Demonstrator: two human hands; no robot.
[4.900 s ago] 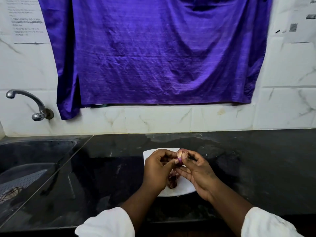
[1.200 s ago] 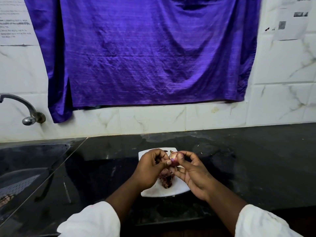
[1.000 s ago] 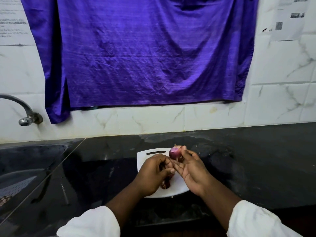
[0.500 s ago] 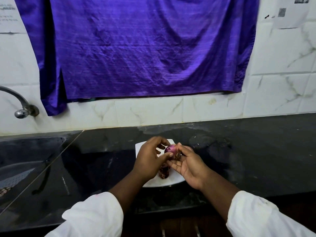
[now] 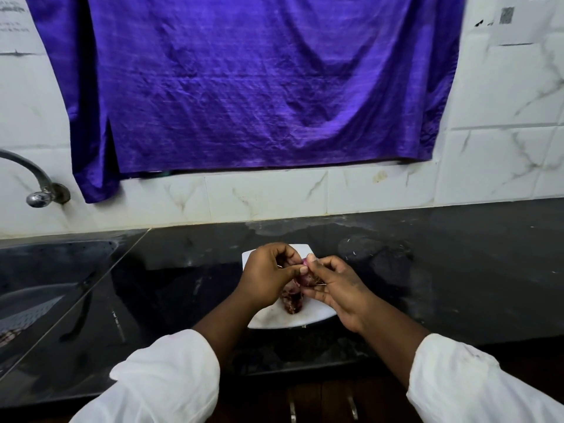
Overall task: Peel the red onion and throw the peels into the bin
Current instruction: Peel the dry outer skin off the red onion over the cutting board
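A small red onion (image 5: 306, 278) is held in my right hand (image 5: 337, 288), just above a white cutting board (image 5: 308, 319) on the black counter. My left hand (image 5: 268, 276) meets it from the left, thumb and forefinger pinched at the onion's skin. Most of the onion is hidden by my fingers. A heap of dark red peels (image 5: 291, 299) lies on the board below both hands. No bin is in view.
A dark sink (image 5: 45, 288) lies at the left with a metal tap (image 5: 36, 190) on the tiled wall above it. A purple cloth (image 5: 259, 87) hangs on the wall behind the black counter (image 5: 442, 254). Cabinet handles (image 5: 293, 412) show below the counter edge.
The onion has turned lower in my right hand, and my left fingers have closed in on its skin. The camera has tilted down slightly.
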